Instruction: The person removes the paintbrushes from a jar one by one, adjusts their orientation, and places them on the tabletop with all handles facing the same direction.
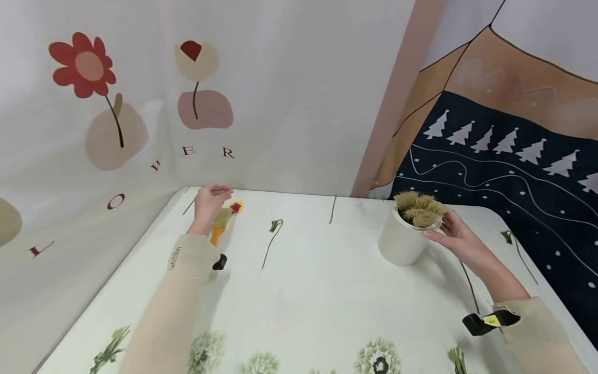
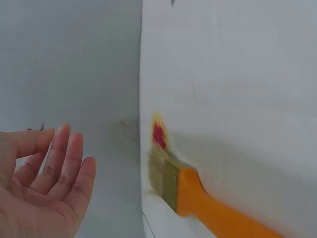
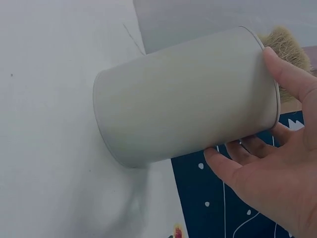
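At the table's far left, my left hand [image 1: 212,205] hovers over a paintbrush [image 1: 219,224] with an orange handle. Seen in the left wrist view, the hand [image 2: 49,191] has relaxed, slightly bent fingers and holds nothing. The paintbrush [image 2: 198,196] lies apart from it on the white cloth, bristles beside a printed yellow and red flower [image 2: 158,133]. On the right side, my right hand [image 1: 460,239] grips a white pot [image 1: 402,241] near its rim. Its thumb lies at the rim of the pot [image 3: 183,99] and the fingers along the side. Straw-coloured bristly tufts [image 1: 418,209] stick out of the top.
The white tablecloth [image 1: 303,291] carries printed stems and dandelions. Behind it hangs a pale curtain [image 1: 289,104] with flower prints and letters. A dark blue cloth with white trees [image 1: 504,145] hangs at the right, beyond the table's edge.
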Demonstrator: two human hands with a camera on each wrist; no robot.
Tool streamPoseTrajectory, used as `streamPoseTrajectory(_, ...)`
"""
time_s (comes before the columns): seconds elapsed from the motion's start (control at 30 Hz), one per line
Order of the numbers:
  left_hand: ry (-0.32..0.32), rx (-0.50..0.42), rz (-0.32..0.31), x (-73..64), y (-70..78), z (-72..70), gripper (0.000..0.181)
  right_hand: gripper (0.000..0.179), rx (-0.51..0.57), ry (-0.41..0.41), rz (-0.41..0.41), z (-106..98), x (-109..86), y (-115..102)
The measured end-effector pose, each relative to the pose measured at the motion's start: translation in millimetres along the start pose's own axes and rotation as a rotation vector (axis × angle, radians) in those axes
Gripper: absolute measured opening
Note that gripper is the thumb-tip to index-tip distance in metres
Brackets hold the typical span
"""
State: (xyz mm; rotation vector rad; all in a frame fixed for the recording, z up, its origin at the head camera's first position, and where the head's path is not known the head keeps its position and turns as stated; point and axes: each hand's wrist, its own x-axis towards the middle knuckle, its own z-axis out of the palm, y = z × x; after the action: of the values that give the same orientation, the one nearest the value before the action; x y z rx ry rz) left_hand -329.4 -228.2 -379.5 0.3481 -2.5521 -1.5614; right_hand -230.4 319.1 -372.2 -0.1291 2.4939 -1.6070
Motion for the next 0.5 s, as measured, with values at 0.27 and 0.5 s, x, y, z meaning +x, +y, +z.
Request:
streamPoseTrajectory(0.27, -0.053, -0.054, 0.126, -12.0, 29.3, 30.2, 0.028, 0.094, -0.047, 0.037, -0.043, 4.0, -0.5, -1.9)
streamPoseTrajectory(0.5, -0.119, -0.101, 0.192, -25.0, 47.3, 58.9, 0.027, 0.099, -0.110, 0.131, -0.041, 17.4, -2.4, 0.8)
